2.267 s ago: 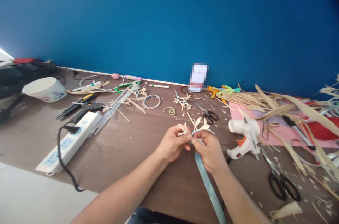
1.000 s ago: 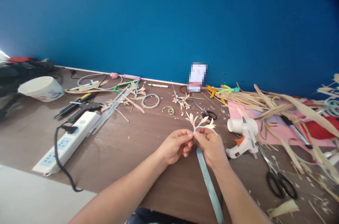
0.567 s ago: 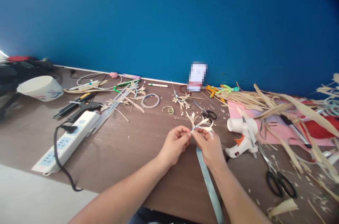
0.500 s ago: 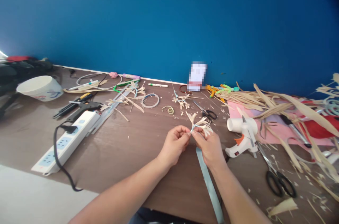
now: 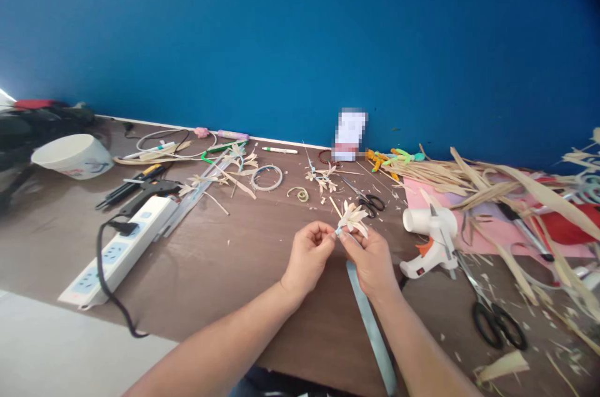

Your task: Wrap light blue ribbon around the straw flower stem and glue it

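A: What has shifted since the earliest frame?

B: The pale flower spray (image 5: pixel 353 219). Its heads were fanned out in separate sprigs above both hands; now most sit bunched together, leaning right over the right hand (image 5: pixel 372 259).

A: So where is it exactly?

B: Just right of centre in the frame, a little below mid-height, held off the table (image 5: pixel 262 334).

A: And the fingers?

B: The left hand (image 5: pixel 309 256) has thumb and forefinger pinched together at the light blue base of the stem. The right thumb and forefinger are pressed together on the stem just beside them, under the petals. The right hand's other fingers are mostly hidden, so I can't tell what they do.

A: Which step would you call this?

B: I'd judge it turning and securing the stem at its blue base. A light blue strip (image 5: pixel 370 325) runs from below the right hand to the bottom edge; whether it joins the stem, I can't tell.

A: What does the next move call for?

B: Probably a steady right-hand pinch while the left fingertips work the base, without crushing the petals.
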Demonstrator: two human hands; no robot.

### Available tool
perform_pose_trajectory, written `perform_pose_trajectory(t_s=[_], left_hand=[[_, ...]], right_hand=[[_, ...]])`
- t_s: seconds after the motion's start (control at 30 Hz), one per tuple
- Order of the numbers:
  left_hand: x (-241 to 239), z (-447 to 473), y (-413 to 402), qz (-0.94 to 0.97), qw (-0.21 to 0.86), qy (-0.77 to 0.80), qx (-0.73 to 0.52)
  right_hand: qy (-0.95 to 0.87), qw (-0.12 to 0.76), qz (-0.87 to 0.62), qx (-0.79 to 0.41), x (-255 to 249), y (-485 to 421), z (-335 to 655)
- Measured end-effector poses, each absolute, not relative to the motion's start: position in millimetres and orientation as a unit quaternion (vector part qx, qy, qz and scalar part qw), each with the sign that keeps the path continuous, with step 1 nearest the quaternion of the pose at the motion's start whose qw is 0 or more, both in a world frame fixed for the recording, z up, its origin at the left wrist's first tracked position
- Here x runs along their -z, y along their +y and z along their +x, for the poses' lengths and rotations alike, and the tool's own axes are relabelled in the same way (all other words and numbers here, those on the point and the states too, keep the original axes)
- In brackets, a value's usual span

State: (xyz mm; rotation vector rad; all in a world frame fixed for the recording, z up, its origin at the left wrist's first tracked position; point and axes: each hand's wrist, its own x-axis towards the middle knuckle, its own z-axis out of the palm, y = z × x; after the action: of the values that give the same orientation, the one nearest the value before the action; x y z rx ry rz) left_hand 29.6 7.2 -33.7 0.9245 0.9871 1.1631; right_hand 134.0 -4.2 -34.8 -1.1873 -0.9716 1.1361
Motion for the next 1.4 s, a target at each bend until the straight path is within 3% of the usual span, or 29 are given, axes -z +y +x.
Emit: perform_pose_trajectory(t_s=[0.63, 1.4], left_hand=[[35, 29, 8, 0.426, 0.600, 0.449, -0.506], [30, 21, 8, 0.662, 0.332, 0.458, -0.492]], right_hand=[[-0.448, 0.564, -0.504, -0.477, 37, -8, 133], [-0.379, 0.554, -0.483, -0.562, 28, -17, 133]])
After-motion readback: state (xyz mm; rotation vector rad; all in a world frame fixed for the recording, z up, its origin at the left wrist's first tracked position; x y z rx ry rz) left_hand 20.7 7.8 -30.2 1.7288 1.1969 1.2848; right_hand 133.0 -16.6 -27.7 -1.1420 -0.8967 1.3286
